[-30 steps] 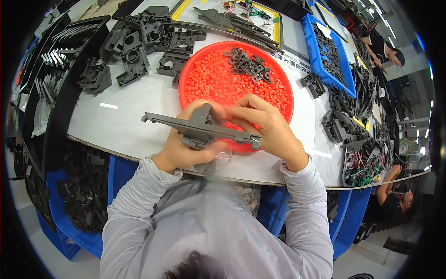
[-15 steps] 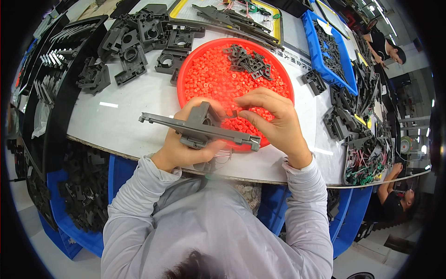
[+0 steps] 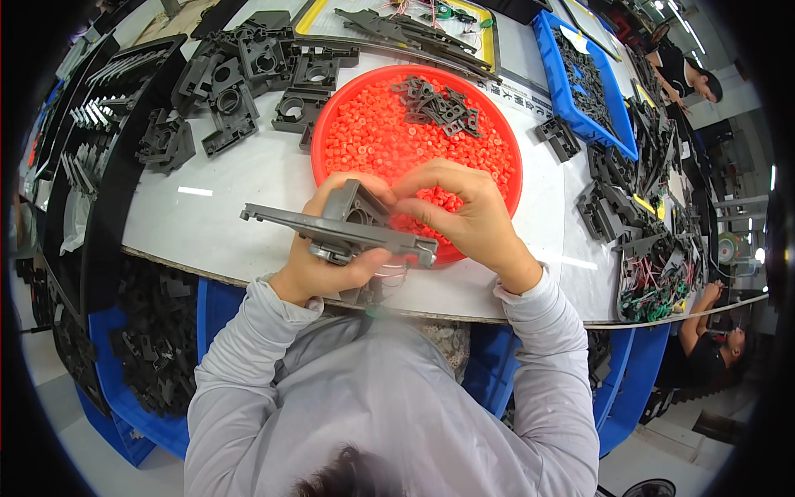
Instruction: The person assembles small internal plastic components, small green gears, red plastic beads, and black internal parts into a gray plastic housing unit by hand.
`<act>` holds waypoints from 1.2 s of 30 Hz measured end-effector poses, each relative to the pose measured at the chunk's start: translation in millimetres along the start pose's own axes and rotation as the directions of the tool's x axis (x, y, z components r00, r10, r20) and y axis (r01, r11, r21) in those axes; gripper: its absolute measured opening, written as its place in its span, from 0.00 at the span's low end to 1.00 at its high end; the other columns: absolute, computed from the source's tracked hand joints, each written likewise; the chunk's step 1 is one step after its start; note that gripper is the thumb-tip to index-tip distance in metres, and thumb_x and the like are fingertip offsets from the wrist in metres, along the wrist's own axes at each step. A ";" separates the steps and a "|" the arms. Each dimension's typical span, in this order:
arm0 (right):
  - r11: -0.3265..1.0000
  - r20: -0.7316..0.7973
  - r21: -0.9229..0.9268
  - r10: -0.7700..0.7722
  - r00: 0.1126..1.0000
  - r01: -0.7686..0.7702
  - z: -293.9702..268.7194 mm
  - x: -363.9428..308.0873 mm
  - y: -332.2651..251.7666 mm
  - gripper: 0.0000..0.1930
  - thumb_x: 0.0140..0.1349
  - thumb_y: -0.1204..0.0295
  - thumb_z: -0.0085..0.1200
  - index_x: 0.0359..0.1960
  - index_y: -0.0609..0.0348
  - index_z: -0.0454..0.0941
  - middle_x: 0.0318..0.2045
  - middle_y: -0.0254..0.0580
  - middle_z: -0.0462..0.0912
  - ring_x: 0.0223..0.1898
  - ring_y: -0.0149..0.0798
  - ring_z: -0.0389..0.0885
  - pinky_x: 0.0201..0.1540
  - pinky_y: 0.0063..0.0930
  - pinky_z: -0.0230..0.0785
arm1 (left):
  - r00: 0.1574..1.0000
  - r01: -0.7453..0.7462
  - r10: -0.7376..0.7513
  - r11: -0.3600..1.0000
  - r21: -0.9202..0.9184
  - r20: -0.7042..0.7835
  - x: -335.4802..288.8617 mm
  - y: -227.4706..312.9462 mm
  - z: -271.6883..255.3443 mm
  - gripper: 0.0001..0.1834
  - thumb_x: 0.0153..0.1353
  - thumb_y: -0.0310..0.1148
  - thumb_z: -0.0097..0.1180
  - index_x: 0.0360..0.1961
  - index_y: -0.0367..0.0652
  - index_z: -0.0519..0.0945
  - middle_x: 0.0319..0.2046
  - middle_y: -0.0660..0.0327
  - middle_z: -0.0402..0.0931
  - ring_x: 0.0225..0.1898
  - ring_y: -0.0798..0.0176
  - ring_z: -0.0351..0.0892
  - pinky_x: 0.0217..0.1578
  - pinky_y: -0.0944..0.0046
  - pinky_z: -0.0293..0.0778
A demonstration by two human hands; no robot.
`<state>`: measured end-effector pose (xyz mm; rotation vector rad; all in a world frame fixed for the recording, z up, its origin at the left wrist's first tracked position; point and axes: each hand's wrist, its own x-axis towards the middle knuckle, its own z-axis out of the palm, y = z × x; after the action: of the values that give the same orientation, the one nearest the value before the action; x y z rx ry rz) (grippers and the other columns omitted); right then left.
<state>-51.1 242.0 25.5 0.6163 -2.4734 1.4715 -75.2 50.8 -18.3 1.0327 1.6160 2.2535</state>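
My left hand (image 3: 319,269) is wrapped round a dark grey plastic housing (image 3: 341,228), which has a long thin bar and a raised block with a round opening. It is held above the front edge of a round red tray (image 3: 505,195). At the right side of the block, my right hand (image 3: 465,217) has thumb and fingers pinched together against it. What sits between those fingertips is hidden. Below the housing some thin wires (image 3: 393,272) show faintly. Many small red plastic caps (image 3: 364,132) fill the tray, with small dark plastic pieces (image 3: 439,106) heaped on them.
Dark housings (image 3: 228,108) are piled at the back left, beside a black rack (image 3: 124,157). A blue bin (image 3: 609,137) of dark parts stands at the back right. Wired parts (image 3: 658,282) lie at the right. Blue crates (image 3: 149,418) are under the table. Two people are at the far right.
My right hand has moved left, bringing its fingertips against the housing. A small dark piece seen at those fingertips before is now out of sight. The housing has shifted slightly left.
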 end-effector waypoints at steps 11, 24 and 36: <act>0.981 -0.003 0.174 0.089 0.996 -0.087 7.0 -2.9 4.0 0.10 0.49 0.78 0.59 0.35 0.63 0.80 0.31 0.42 0.80 0.34 0.36 0.79 0.37 0.26 0.70 | 0.998 -0.068 0.067 0.998 0.017 0.019 -0.9 -2.7 -2.4 0.31 0.43 0.31 0.62 0.49 0.37 0.64 0.44 0.54 0.68 0.49 0.60 0.69 0.52 0.60 0.65; 0.986 -0.088 0.128 0.120 0.989 -0.108 16.8 -6.3 1.8 0.12 0.52 0.76 0.58 0.40 0.61 0.81 0.28 0.38 0.75 0.31 0.31 0.73 0.35 0.22 0.65 | 0.999 0.007 -0.009 0.999 -0.041 -0.038 -2.5 5.8 -0.1 0.31 0.39 0.30 0.57 0.49 0.37 0.63 0.47 0.52 0.71 0.49 0.62 0.72 0.50 0.63 0.69; 0.805 -0.068 0.550 0.307 0.949 -0.221 19.7 -9.9 6.3 0.06 0.52 0.80 0.57 0.32 0.65 0.78 0.31 0.40 0.77 0.35 0.31 0.77 0.39 0.22 0.69 | 0.997 0.062 -0.062 0.998 -0.001 -0.035 -3.8 6.2 -2.7 0.32 0.44 0.38 0.58 0.50 0.37 0.62 0.48 0.48 0.69 0.49 0.58 0.71 0.51 0.59 0.67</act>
<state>-44.3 229.9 7.2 0.2152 -2.0785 2.2628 -72.5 44.4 -14.9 0.9350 1.6390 2.2435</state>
